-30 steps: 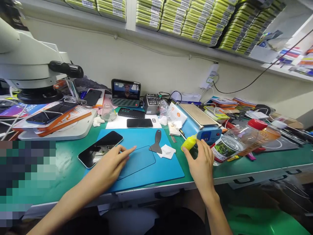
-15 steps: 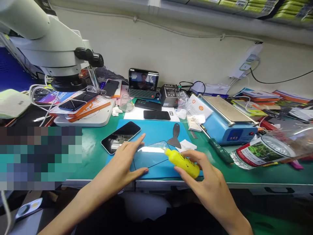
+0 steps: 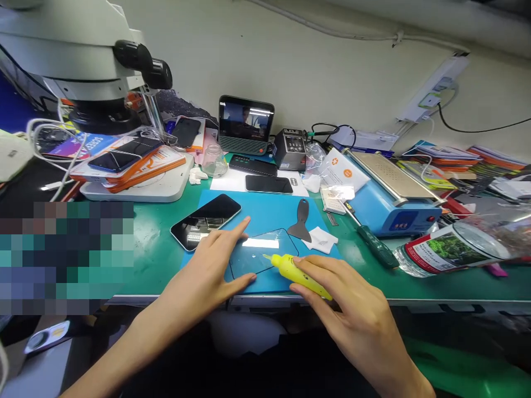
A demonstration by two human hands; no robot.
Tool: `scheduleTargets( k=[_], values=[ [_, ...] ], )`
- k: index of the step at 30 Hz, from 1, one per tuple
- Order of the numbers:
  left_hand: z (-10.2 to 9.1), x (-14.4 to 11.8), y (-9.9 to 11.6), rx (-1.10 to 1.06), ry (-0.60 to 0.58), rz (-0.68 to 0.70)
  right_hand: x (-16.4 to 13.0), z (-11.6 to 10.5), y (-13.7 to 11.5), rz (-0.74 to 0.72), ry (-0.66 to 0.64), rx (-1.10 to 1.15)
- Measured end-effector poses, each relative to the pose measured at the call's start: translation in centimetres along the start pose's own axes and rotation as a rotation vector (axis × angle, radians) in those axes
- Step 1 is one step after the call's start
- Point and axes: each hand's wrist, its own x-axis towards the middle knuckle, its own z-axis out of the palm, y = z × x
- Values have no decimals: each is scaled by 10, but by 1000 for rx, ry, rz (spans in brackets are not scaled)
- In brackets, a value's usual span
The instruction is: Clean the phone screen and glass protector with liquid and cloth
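Lowered now, the yellow bottle (image 3: 299,272), pinched in the right hand (image 3: 352,315), tips over the glass (image 3: 261,253) on the blue mat (image 3: 265,215); left hand (image 3: 207,271) spread flat, pressing its edge on the cluttered green bench (image 3: 149,249).

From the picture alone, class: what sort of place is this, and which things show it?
Most likely a phone repair bench: a microscope, several phones such as the one on the blue mat, and a blue heating plate.
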Motion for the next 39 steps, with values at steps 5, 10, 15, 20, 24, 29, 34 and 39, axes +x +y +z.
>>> scheduleTargets(
  k=[5,10,15,20,24,29,34,39],
  values=[
    [4,-2,-5,14,21,19,2,-3,-4,-1,-12,-28],
    [4,-1,-5,23,23,22,5,-6,-6,-39,-28,-46],
    [3,-1,-4,29,11,14,5,-14,5,-34,-28,-106],
    [3,-1,-4,35,27,19,4,-15,-4,-66,-57,-76],
    [3,-2,-2,32,14,3,1,-22,3,-44,-38,-113],
    [2,-2,-1,39,-4,-10,-8,-28,13,-3,-49,-150],
    [3,-2,-3,46,3,1,-10,-27,11,17,-47,-80],
    [4,-3,-4,54,6,1,-20,-21,30,251,25,21]
  ],
)
